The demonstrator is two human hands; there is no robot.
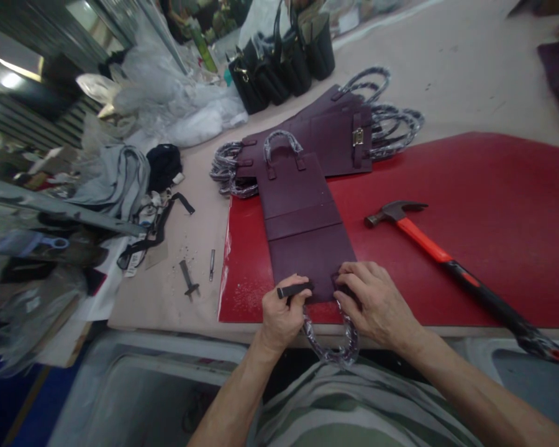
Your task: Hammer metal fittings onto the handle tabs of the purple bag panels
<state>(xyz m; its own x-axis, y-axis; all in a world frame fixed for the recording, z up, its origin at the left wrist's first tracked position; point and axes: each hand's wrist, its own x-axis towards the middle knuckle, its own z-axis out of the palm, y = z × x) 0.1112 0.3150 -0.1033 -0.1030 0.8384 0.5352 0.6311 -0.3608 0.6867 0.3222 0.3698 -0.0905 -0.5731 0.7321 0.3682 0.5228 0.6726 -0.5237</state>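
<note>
A flat dark purple leather bag panel (302, 223) lies on a red mat (470, 205), with one wrapped handle at its far end. My left hand (282, 313) is closed on the left strap end of the near plastic-wrapped handle (335, 351), which hangs over the table edge. My right hand (377, 301) presses curled fingers on the right strap end at the panel's near edge.
An orange-and-black claw hammer (451, 261) lies on the mat to the right. A stack of purple panels (340, 130) with wrapped handles sits behind. Black bags (279, 62) stand at the back. Small metal tools (189, 279), straps and cloth clutter the left.
</note>
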